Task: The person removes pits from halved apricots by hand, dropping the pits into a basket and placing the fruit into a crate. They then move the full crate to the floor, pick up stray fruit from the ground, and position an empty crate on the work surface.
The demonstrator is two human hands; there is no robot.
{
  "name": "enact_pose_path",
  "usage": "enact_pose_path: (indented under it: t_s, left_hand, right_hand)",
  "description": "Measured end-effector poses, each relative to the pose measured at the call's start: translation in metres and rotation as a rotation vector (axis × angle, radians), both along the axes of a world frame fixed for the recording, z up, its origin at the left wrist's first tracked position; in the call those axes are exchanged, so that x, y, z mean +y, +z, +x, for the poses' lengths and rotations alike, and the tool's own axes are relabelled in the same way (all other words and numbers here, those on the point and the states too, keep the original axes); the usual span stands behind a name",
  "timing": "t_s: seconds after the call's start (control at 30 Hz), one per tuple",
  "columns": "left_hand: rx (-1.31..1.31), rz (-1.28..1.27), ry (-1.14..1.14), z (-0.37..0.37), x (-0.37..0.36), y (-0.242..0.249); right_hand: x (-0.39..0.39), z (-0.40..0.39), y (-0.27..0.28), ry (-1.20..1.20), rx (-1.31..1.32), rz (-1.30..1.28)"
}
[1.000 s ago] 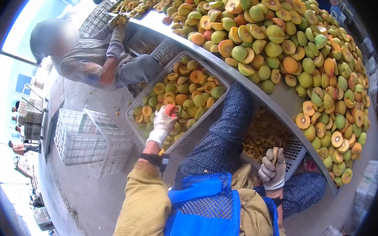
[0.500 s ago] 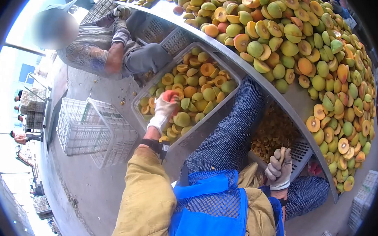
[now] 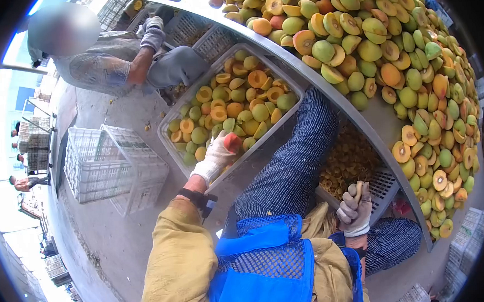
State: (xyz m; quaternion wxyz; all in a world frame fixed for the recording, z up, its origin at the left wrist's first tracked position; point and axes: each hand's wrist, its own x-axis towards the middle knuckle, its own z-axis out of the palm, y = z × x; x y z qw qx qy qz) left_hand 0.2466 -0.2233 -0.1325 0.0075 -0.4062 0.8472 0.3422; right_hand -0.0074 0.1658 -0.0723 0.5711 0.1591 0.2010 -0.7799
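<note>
My left hand, in a pale glove, is closed around a reddish-orange fruit piece over the near left edge of a light crate. Inside that crate lie many green and orange fruit halves. My right hand, also gloved, is held above my lap near the table edge. Its fingers are curled round something small that I cannot make out. Beyond it, a bin holds small brownish pieces.
A metal table carries a large heap of fruit halves. At the upper left sits another person with gloved hands. White stacked crates stand on the floor at left. My knee is beside the fruit crate.
My left hand has drawn back from above the fruit towards the crate's near edge, with the reddish piece in it. My right hand has hardly moved. The other person's arms have shifted.
</note>
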Motion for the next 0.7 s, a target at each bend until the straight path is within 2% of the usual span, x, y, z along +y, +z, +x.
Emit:
enact_pose_path:
  t_s: [0.07, 0.1, 0.17, 0.23, 0.3, 0.37, 0.43, 0.5, 0.57, 0.63, 0.7]
  left_hand:
    - [0.048, 0.177, 0.099, 0.003, -0.002, -0.007]
    - [0.106, 0.555, 0.324, 0.007, -0.011, -0.01]
    - [0.156, 0.32, 0.222, 0.009, -0.002, -0.017]
    - [0.292, 0.083, 0.115, 0.023, -0.004, -0.056]
    - [0.27, 0.07, 0.103, 0.024, -0.001, -0.052]
    - [0.346, -0.103, 0.109, 0.026, 0.013, -0.037]
    - [0.454, 0.393, 0.442, 0.039, 0.034, 0.001]
    - [0.437, 0.119, 0.465, 0.09, 0.04, -0.014]
    - [0.357, -0.057, 0.596, 0.142, 0.046, -0.021]
    - [0.227, -0.152, 0.792, 0.188, 0.055, -0.019]
    - [0.13, -0.089, 1.007, 0.213, 0.065, -0.003]
  right_hand:
    - [0.001, 0.001, 0.001, 0.001, 0.012, 0.034]
    - [0.0, -0.001, 0.003, -0.004, 0.028, 0.044]
    - [-0.008, 0.0, 0.005, 0.0, 0.037, 0.046]
    - [-0.011, 0.0, 0.006, 0.003, 0.037, 0.043]
    - [-0.017, 0.0, 0.009, 0.055, 0.091, 0.081]
    - [-0.019, 0.002, 0.017, 0.108, 0.156, 0.117]
    - [-0.015, 0.005, 0.043, 0.082, 0.35, 0.356]
    - [-0.008, 0.0, 0.071, 0.073, 0.583, 0.539]
    - [0.005, -0.025, 0.074, 0.082, 1.193, 0.795]
    - [0.018, -0.069, 0.072, 0.127, 1.585, 1.152]
    - [0.015, -0.106, 0.078, -0.007, 2.053, 1.17]
